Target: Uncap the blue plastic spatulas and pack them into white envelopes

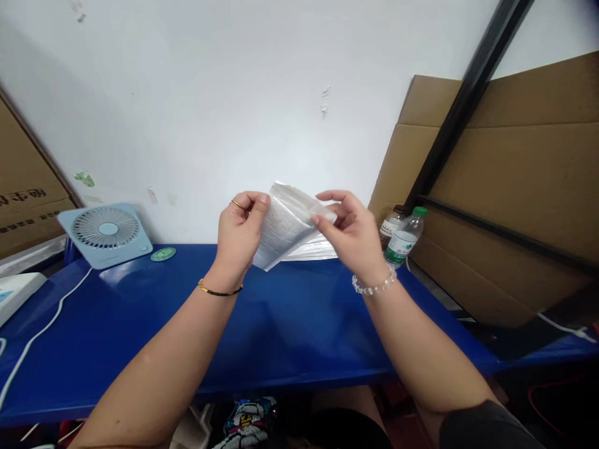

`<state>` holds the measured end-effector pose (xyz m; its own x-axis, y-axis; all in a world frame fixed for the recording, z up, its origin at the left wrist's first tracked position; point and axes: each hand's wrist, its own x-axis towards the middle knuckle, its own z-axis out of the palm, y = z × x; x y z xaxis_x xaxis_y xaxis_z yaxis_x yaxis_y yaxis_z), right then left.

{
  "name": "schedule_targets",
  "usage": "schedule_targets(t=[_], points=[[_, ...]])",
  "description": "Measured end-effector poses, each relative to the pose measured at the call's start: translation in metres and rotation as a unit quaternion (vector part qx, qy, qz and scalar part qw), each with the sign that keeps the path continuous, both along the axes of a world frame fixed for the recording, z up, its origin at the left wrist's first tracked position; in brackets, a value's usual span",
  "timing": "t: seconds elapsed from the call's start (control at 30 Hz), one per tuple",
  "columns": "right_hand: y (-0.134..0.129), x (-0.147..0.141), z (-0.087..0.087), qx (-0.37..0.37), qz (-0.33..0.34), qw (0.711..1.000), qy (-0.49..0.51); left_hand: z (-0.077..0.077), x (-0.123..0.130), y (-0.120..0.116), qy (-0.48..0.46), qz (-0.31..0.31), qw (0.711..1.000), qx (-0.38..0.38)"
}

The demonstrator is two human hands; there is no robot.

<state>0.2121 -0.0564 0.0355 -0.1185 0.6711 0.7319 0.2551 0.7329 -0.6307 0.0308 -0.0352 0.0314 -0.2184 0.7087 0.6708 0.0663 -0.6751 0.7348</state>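
Observation:
A silvery, bubble-textured pouch is held up, tilted, above the far part of the blue table. My left hand pinches its left edge between thumb and curled fingers. At its upper right corner, my right hand grips the whitish film between thumb and fingers, with the index finger stretched over the top. Behind the pouch, a stack of flat silvery sheets lies at the table's back edge, partly hidden by the pouch and my right hand.
A light blue fan and a round green disc are at the back left, with a white cable. Two bottles stand at the back right beside large cardboard and a black metal frame.

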Motion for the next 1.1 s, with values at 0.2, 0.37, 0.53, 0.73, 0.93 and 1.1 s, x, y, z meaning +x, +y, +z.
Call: schedule_targets(t=[0.2, 0.37, 0.53, 0.73, 0.93, 1.1], points=[[-0.005, 0.006, 0.018, 0.046, -0.008, 0.999, -0.002, -0.008, 0.007, -0.019, -0.045, -0.078, 0.996, -0.002], [-0.004, 0.011, 0.004, 0.0, -0.008, 1.0, 0.004, -0.04, 0.013, -0.017, -0.042, -0.219, 0.97, -0.096], [-0.011, 0.024, -0.004, -0.01, 0.133, 0.984, -0.114, -0.057, 0.014, -0.007, -0.071, -0.279, 0.942, -0.173], [-0.008, 0.029, 0.0, 0.002, 0.224, 0.938, -0.264, -0.061, 0.02, 0.003, -0.057, -0.429, 0.848, -0.305], [0.007, 0.033, -0.011, -0.027, 0.156, 0.947, -0.278, -0.072, 0.022, 0.004, -0.004, -0.517, 0.761, -0.393], [0.031, 0.053, -0.049, -0.056, -0.078, 0.976, -0.195, -0.081, -0.026, 0.009, -0.042, -0.491, 0.761, -0.421]])
